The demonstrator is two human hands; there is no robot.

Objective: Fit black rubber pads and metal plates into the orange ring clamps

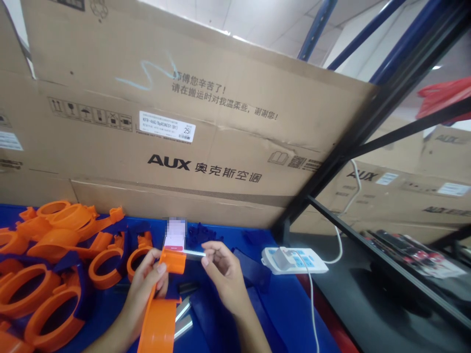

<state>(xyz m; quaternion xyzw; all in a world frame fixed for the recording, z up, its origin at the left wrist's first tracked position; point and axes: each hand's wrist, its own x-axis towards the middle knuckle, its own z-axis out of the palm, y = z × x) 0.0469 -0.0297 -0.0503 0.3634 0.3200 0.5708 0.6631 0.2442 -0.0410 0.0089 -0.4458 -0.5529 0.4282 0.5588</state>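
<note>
in the head view, i am holding an orange tape dispenser (162, 304) in my left hand (147, 284), fingers wrapped round its neck and the thumb pressing on the orange head block just above them. the dispenser's round body is hanging below the fingers, toward me.

my right hand (222, 272) is pinching the end of a small toothed metal blade (194, 252) between thumb and forefinger, fingers closed on it. the blade is lying level, its other end touching the orange head, so it is sitting between the two sets of fingertips.

judging from this, i am in the middle of seating the blade into the head block; it looks started but not fully home. the next move, i reckon, is calling for a straight sideways push toward the left fingers while the left thumb is bracing the head, keeping the teeth away from the fingertips.

just below my right fingers, two silvery metal strips (183, 318) are lying on the blue work surface (279, 304). well to the left of the left hand, a pile of orange ring parts (55, 264) is spreading out. just beyond the fingertips a small box with a blurred label (175, 235) is standing, and dark blue small parts (200, 231) beside it. to the right of the right hand a white power strip (294, 261) is resting, its cable trailing. large cardboard cartons (184, 122) are walling off the back.
</note>
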